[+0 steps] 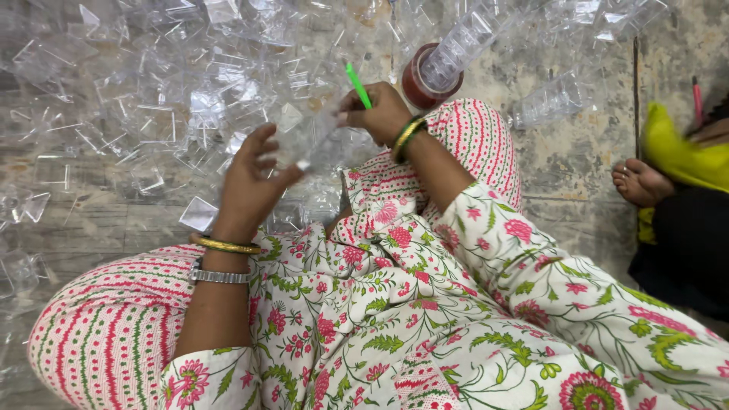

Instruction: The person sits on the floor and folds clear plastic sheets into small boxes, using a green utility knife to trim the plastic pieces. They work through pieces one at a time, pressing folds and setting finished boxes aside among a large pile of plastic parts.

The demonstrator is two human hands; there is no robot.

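My left hand [250, 178] holds a clear plastic piece [307, 140] in front of me, its fingers spread around one end. My right hand [380, 114] grips a green tool [358, 85] that sticks up from the fist, and it touches the other end of the same clear piece. Both wrists wear gold and green bangles; a metal watch sits on the left wrist. My knees, in pink patterned cloth, frame the hands.
A large heap of clear plastic boxes and lids [167, 83] covers the floor ahead and to the left. A stack of clear pieces lies in a dark red ring [425, 80]. Another person's bare foot [642, 182] and yellow cloth [676, 152] are at the right.
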